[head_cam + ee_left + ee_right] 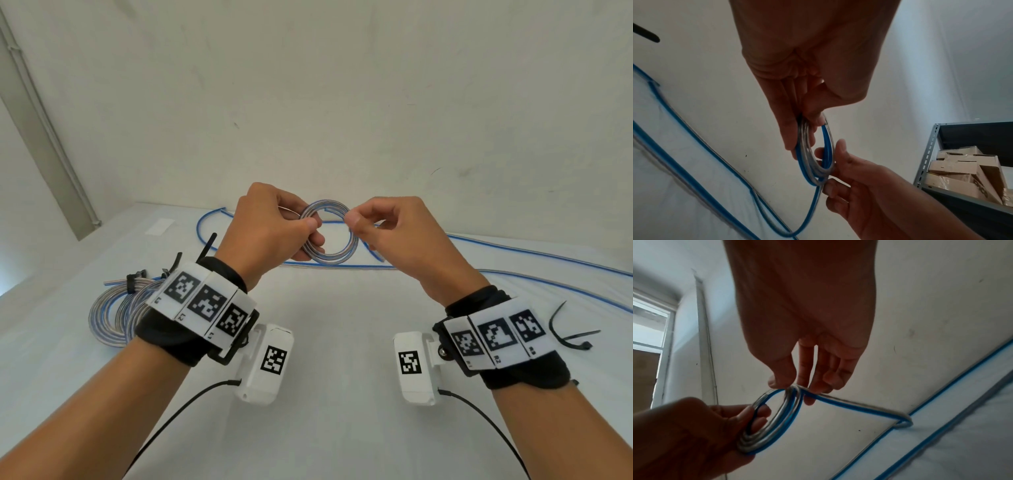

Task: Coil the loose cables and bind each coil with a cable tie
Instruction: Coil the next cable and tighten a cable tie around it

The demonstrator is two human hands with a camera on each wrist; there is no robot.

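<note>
we can read only small printed codes on the white marker bands [205, 303] strapped at the wrists. on the band behind the left hand [270, 229], "L2" stands under the middle square pattern; the marks under its neighbours are too small to tell. on the band [496, 337] behind the right hand [394, 233], "R2" stands under the middle pattern. the cardboard boxes [962, 178] on the shelf beyond the right hand carry dark print, unreadable.

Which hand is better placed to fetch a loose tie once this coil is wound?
Probably the right hand: the loose cable ties lie beside its wrist, while the left hand grips the coil.
</note>
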